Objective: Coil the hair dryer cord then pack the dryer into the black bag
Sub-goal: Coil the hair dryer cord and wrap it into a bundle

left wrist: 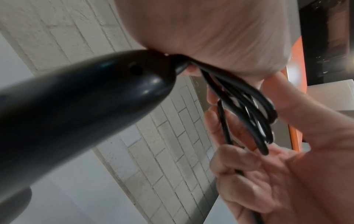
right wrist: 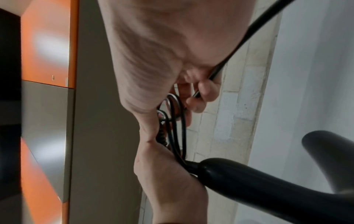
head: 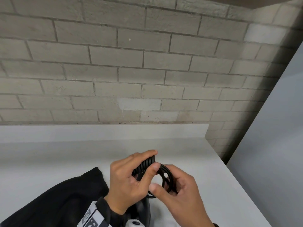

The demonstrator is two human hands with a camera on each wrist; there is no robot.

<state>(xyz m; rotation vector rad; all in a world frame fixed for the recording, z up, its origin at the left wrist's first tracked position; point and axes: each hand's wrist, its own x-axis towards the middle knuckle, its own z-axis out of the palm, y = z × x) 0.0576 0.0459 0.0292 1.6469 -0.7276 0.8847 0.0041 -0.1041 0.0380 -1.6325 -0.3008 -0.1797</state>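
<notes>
Above the white counter (head: 49,158), my left hand (head: 153,159) pinches the black cord's ribbed end (head: 144,166) and the gathered loops between thumb and fingers. My right hand (head: 164,189) grips the coiled cord (head: 168,175) from the right, its thumb under the loops. The black hair dryer (head: 144,208) hangs below the hands, mostly hidden. Its handle (left wrist: 76,98) fills the left wrist view, with several cord loops (left wrist: 249,109) beside it. In the right wrist view a loose cord strand (right wrist: 249,34) runs from the right hand's fingers toward the top right. The black bag (head: 65,194) lies at lower left.
A grey brick wall (head: 131,71) rises behind the counter's low backsplash. The counter's right edge (head: 237,177) runs diagonally, with a grey panel (head: 270,145) beyond it. Orange and grey cabinet fronts (right wrist: 47,60) show in the wrist views.
</notes>
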